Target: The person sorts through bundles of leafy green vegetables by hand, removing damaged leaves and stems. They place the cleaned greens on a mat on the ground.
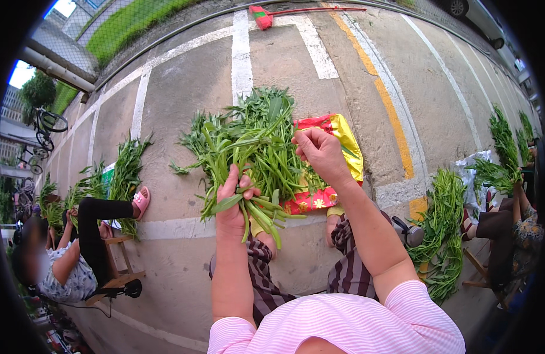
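Note:
A bunch of leafy green stems [266,209] is gripped in my left hand [237,192], its cut ends pointing down and right. My right hand [315,147] is raised right of the bunch with thumb and forefinger pinched; what they hold, if anything, is too small to make out. Behind both hands a pile of long-leaved greens [257,106] lies on a red and yellow plastic sheet or bag [349,141] on the pavement, between and beyond my feet.
A seated person [66,265] at left is beside upright greens [128,183]; another [514,224] at right handles greens. More stems [440,236] lie by my right side. A red broom [262,17] lies by the railing. Bicycles [45,127] stand at upper left, a vehicle at upper right.

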`<act>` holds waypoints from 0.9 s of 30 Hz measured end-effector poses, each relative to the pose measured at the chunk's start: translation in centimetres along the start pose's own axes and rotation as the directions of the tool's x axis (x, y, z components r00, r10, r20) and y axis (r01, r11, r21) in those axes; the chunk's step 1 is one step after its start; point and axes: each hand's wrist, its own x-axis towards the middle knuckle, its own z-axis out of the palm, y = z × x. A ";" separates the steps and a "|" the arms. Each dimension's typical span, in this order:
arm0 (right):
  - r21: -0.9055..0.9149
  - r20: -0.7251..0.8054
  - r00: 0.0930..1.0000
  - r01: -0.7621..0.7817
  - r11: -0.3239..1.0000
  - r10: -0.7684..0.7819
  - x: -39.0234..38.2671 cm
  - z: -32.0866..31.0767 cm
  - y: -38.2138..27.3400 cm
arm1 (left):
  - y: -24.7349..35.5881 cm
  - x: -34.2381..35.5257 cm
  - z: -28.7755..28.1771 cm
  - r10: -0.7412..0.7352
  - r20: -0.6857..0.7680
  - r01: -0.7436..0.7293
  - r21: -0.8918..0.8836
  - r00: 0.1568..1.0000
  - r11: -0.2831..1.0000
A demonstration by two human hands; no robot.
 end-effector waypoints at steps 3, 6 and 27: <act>-0.128 -0.063 0.995 0.069 0.989 -0.077 0.4 0.4 0.4 | 0.3 0.8 0.4 0.037 0.048 -0.038 0.013 0.998 0.999; -0.626 -0.150 0.844 0.322 0.710 -0.515 1.0 0.4 1.1 | 0.7 1.2 0.2 0.031 0.093 -0.039 0.082 0.995 0.996; 0.101 0.067 0.998 0.003 0.995 -0.010 0.0 4.7 1.1 | -0.7 2.3 1.9 0.281 -0.181 -0.217 0.307 0.943 0.926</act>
